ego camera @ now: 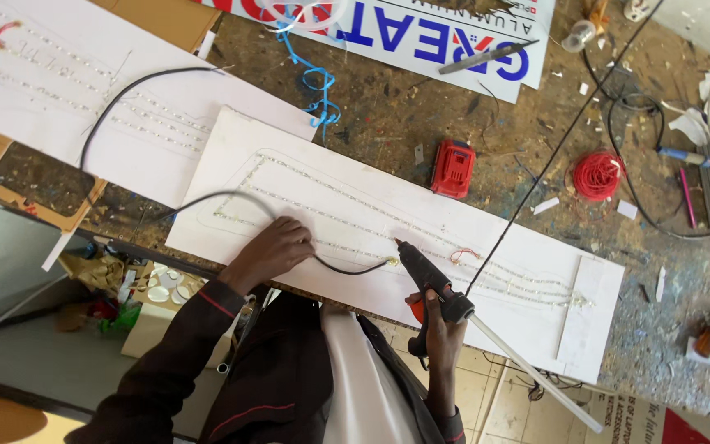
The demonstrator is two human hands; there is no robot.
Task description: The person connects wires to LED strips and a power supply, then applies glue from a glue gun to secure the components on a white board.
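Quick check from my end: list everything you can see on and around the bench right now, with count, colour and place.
white board: 1, white, centre of the bench, under both hands
light strips: several rows, pale, laid in a loop on the white board
black cable: 1, black, runs across the board to under the left hand
glue gun: 1, black, nozzle on the board
glue stick: 1, whitish, sticking out of the gun's back
battery pack: 1, red, above the board
wire spool: 1, red, right of the battery pack
blue cord: 1, blue, top centre
second board: 1, white, upper left
left hand: pressing the cable to the board
right hand: gripping the glue gun
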